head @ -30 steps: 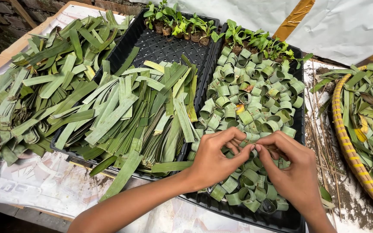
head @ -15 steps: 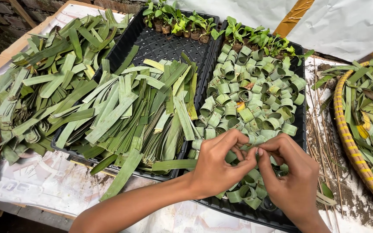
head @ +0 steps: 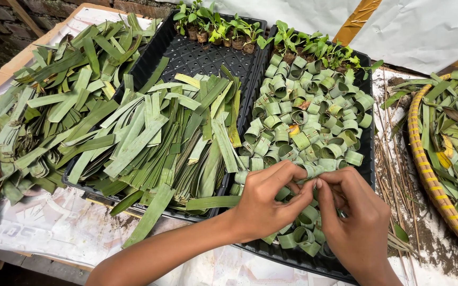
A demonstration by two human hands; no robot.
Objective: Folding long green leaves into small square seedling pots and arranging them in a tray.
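Observation:
My left hand and my right hand meet fingertip to fingertip over the near end of a black tray. Between the fingers is a small green leaf ring, pinched from both sides. The tray holds several rolled leaf rings in a loose heap. More rings lie under and between my hands. Left of it, flat cut leaf strips are piled on a second black tray.
Small seedlings in leaf pots line the far ends of both trays. Loose green leaves cover the table at the left. A woven basket of leaf scraps stands at the right, with thin dry sticks beside it.
Both hands have drawn closer together and slightly nearer to me, with the fingertips now closed on one leaf ring.

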